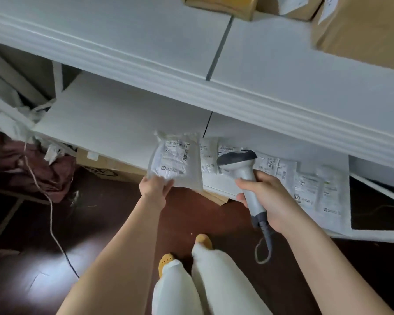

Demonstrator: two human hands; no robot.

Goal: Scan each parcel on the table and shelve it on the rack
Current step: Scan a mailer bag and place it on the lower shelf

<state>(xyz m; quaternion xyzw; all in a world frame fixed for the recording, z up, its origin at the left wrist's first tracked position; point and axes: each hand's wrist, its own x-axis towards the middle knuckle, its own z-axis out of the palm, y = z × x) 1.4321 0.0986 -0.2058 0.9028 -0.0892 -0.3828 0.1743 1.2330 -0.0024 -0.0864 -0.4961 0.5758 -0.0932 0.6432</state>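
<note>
My left hand (155, 187) pinches the lower left corner of a white plastic parcel (174, 160) with a barcode label, holding it at the front edge of the lower white rack shelf (114, 123). A grey barcode scanner (243, 173) sits in the grip of my right hand (267, 196), its dark head just right of the parcel. Several more white labelled parcels (314, 189) lie in a row on the same shelf to the right, partly hidden behind the scanner and my right hand.
The upper rack shelf (271, 71) carries brown cardboard boxes (362, 30) at the top right. A flat cardboard box (105, 169) lies under the lower shelf. Dark cloth and a cord (43, 192) sit at the left on the dark wooden floor. My legs and yellow slippers (165, 262) are below.
</note>
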